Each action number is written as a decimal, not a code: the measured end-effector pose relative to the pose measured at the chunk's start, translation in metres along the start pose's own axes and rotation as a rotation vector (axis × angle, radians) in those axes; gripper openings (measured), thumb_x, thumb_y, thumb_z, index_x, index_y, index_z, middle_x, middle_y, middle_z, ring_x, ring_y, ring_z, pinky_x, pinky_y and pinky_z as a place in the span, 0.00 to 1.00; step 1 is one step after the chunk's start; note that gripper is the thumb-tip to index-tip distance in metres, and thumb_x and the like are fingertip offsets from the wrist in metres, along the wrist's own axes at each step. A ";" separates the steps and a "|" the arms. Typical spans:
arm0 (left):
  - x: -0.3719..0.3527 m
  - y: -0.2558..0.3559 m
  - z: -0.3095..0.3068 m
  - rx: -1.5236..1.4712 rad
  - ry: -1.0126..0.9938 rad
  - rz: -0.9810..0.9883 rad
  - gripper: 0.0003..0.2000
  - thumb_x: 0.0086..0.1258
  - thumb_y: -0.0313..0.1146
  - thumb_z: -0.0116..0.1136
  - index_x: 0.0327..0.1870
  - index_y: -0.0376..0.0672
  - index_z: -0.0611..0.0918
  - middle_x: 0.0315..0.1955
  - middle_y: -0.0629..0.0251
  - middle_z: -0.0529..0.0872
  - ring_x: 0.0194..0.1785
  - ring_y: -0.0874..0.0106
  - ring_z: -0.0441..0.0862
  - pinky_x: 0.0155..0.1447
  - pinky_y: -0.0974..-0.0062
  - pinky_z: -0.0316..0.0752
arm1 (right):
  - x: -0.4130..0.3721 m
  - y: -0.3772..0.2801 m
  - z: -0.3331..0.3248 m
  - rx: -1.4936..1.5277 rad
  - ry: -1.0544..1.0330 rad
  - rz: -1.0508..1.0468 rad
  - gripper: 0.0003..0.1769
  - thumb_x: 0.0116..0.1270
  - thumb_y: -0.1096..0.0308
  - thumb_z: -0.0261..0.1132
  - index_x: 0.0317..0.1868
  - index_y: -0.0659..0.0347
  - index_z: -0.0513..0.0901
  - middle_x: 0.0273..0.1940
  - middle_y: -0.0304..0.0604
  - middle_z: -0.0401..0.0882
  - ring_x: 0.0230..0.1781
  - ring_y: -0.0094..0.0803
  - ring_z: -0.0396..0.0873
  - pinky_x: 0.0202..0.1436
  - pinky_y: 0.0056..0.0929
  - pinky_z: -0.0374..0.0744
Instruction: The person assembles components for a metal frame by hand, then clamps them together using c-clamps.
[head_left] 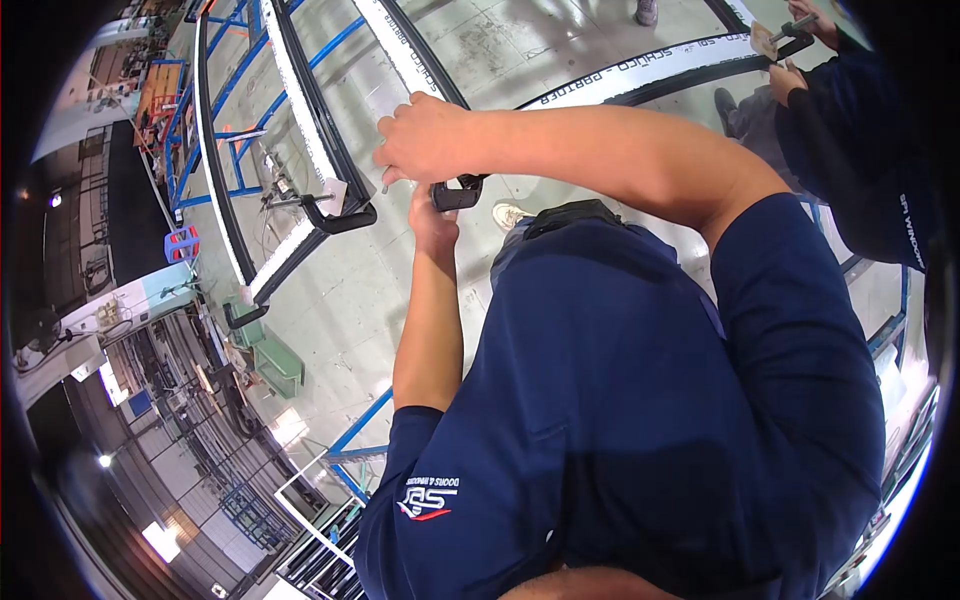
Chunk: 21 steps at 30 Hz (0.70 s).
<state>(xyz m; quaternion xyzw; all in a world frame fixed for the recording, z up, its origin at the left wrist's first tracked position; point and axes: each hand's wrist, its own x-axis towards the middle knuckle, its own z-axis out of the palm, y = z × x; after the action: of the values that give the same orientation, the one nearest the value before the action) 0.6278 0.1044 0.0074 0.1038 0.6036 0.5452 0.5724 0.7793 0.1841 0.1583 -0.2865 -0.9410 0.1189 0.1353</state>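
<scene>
My left hand (436, 222) is closed around the lower side of a black C-clamp (458, 194), at the near end of a black profile with white printed film (405, 45). Just above it, my right hand (425, 140) is curled into a grip by the same clamp. A short metal bar end (388, 186), seemingly the clamp's screw handle, pokes out below its fingers. Most of what this hand holds is hidden. To the left, another black C-clamp (340, 215) sits on a neighbouring frame corner with a pale pad under its screw.
A co-worker's hands (788, 78) hold a clamp (795, 38) and pad at the right end of another filmed profile (650, 68). Blue metal stands (240, 165) support frames at left. One more clamp (247, 316) hangs at a lower corner, near a green bin (277, 365).
</scene>
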 end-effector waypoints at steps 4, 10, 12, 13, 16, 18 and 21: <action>-0.035 0.026 0.008 0.036 -0.148 0.263 0.20 0.81 0.47 0.41 0.64 0.44 0.74 0.54 0.66 0.82 0.55 0.72 0.78 0.58 0.71 0.72 | 0.011 0.005 -0.009 0.330 -0.205 0.009 0.20 0.73 0.46 0.59 0.43 0.54 0.86 0.37 0.47 0.86 0.42 0.46 0.85 0.47 0.46 0.78; -0.056 0.029 0.013 0.058 -0.208 0.323 0.21 0.84 0.45 0.38 0.65 0.40 0.74 0.56 0.63 0.81 0.56 0.71 0.79 0.62 0.71 0.72 | 0.013 0.008 -0.014 0.484 -0.225 0.093 0.22 0.73 0.47 0.59 0.50 0.55 0.86 0.41 0.47 0.87 0.47 0.46 0.84 0.50 0.45 0.79; -0.060 0.027 0.015 0.232 -0.177 0.372 0.17 0.83 0.40 0.45 0.63 0.39 0.75 0.56 0.63 0.81 0.55 0.73 0.79 0.62 0.72 0.72 | 0.012 0.011 -0.015 0.518 -0.218 0.116 0.22 0.73 0.46 0.59 0.50 0.55 0.86 0.42 0.47 0.87 0.47 0.46 0.84 0.50 0.45 0.79; -0.059 0.025 0.015 0.280 -0.177 0.423 0.16 0.81 0.36 0.51 0.61 0.36 0.77 0.54 0.63 0.82 0.57 0.74 0.78 0.64 0.76 0.70 | 0.011 0.011 -0.014 0.551 -0.211 0.142 0.22 0.73 0.46 0.59 0.50 0.55 0.86 0.42 0.47 0.86 0.46 0.46 0.84 0.50 0.45 0.79; -0.051 0.019 0.007 0.430 -0.258 0.518 0.16 0.81 0.37 0.50 0.61 0.35 0.77 0.54 0.64 0.82 0.56 0.75 0.77 0.65 0.75 0.69 | 0.006 0.013 0.000 0.626 0.066 0.205 0.21 0.72 0.47 0.60 0.50 0.55 0.85 0.44 0.48 0.85 0.45 0.45 0.84 0.49 0.45 0.78; -0.046 0.016 0.006 0.308 -0.219 0.439 0.18 0.82 0.39 0.49 0.61 0.35 0.78 0.54 0.63 0.82 0.55 0.76 0.77 0.61 0.77 0.70 | -0.008 0.018 0.000 0.713 0.172 0.268 0.21 0.72 0.49 0.60 0.51 0.56 0.84 0.45 0.48 0.85 0.46 0.42 0.83 0.50 0.40 0.78; -0.043 0.010 0.003 0.235 -0.062 0.364 0.18 0.83 0.42 0.46 0.56 0.36 0.80 0.46 0.65 0.83 0.47 0.77 0.77 0.54 0.78 0.72 | -0.047 0.031 0.012 0.837 0.444 0.393 0.17 0.73 0.57 0.62 0.52 0.60 0.83 0.46 0.46 0.83 0.46 0.36 0.82 0.51 0.31 0.78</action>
<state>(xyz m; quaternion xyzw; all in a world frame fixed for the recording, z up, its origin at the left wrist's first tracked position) 0.6393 0.0776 0.0405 0.2937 0.6165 0.5619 0.4668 0.8286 0.1802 0.1291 -0.3975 -0.6898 0.4448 0.4103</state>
